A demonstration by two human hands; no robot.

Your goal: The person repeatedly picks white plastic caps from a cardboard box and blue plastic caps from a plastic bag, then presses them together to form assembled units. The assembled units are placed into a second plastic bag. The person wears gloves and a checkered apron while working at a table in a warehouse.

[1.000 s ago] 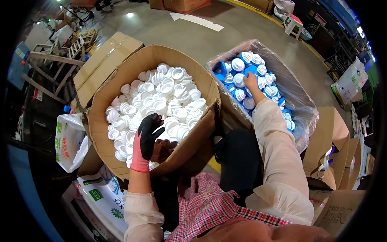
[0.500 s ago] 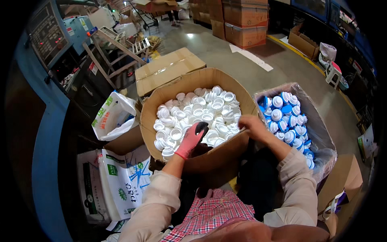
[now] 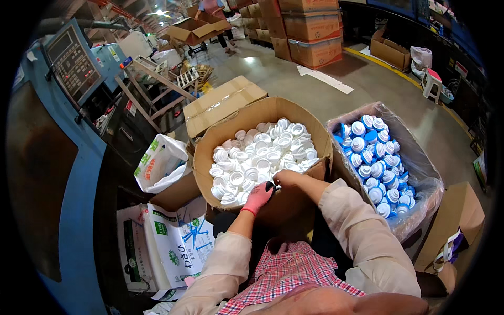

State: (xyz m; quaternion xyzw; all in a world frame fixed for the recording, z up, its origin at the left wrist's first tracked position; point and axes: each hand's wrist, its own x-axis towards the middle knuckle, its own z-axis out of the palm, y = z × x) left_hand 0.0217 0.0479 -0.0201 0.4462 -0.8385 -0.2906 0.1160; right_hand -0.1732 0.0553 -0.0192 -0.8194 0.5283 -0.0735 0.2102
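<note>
A big round-cornered cardboard box in front of me holds many white plastic caps. At its near rim my two hands meet. My left hand, in a pink glove with black fingertips, has its fingers pressed together. My right hand, bare, is closed with its fingertips touching the left ones. Whatever they grip, if anything, is too small or hidden to make out. To the right, a plastic-lined carton is heaped with white caps with blue rims.
A closed carton stands behind the box. On the left are a white plastic bag, printed sacks with blue plastic pieces, and a blue machine. Further back, a person is beside an open carton and stacked cartons.
My right hand has moved left from the box's right rim to meet my left hand. The left hand has dropped slightly toward the near rim. The whole view has shifted a little.
</note>
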